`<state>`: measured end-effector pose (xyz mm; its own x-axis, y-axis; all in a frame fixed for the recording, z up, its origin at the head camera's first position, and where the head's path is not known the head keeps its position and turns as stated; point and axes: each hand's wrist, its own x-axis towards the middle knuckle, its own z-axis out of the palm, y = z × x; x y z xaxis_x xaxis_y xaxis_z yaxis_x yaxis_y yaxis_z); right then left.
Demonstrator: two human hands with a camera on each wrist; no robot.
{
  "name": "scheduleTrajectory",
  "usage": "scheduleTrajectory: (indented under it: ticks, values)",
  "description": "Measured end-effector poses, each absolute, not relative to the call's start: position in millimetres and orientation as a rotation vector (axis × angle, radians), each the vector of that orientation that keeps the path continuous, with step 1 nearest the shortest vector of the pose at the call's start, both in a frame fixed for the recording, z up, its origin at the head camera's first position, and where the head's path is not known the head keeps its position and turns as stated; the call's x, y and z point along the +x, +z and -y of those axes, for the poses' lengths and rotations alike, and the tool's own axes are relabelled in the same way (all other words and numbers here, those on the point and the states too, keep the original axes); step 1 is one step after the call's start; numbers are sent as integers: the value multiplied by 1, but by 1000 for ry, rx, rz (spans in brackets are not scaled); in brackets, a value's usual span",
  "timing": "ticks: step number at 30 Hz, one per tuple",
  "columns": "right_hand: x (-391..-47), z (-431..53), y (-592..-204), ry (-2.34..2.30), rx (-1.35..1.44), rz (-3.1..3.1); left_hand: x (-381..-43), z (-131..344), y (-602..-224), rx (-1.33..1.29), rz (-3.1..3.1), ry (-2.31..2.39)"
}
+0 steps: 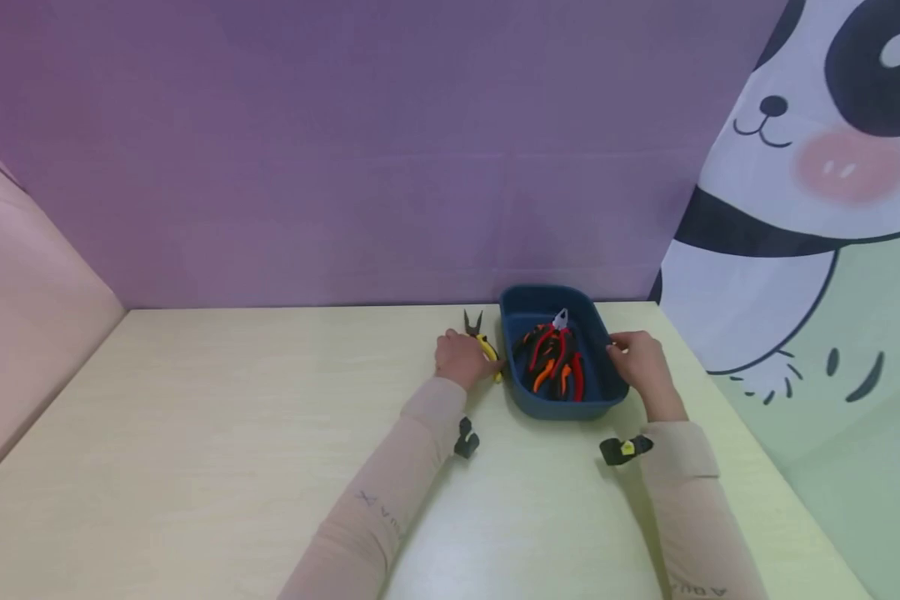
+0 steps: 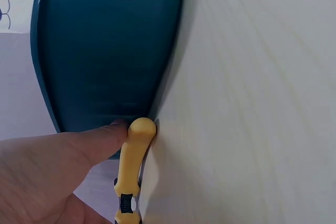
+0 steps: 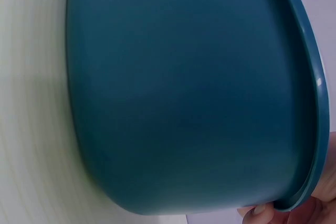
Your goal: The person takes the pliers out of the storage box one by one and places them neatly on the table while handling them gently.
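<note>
In the head view, my left hand (image 1: 465,358) is over long-nose pliers (image 1: 491,348) with yellow handles, curled fingers at the handles. Their dark jaws point toward the wall. The left wrist view shows the thumb beside one yellow handle (image 2: 134,156), its tip against the blue plastic bin (image 2: 113,45); the fingers are mostly hidden. My right hand (image 1: 639,358) grips the right rim of the bin (image 1: 562,411), and its fingertips (image 3: 260,214) show below the rim. Inside the bin lie several pliers (image 1: 551,358) with red, black and orange handles.
The pale wooden table (image 1: 232,433) spreads left and in front of the bin. A purple backdrop (image 1: 345,167) rises behind its back edge. At the right is a panel with a cartoon panda (image 1: 772,183). A dark wrist device (image 1: 467,439) sits at the left cuff.
</note>
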<state>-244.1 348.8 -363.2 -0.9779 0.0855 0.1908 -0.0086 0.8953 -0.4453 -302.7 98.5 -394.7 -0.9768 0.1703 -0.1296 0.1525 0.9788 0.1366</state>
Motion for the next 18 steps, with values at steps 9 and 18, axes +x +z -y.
scheduleTrajectory:
  ticks: [9,18]
  values:
    - [-242,-349,-364,696,-42,2848,-299,-94,-390,257,-2984,184]
    - [-240,-350,-361,700,-37,2847,-300,-86,-370,189,-2936,299]
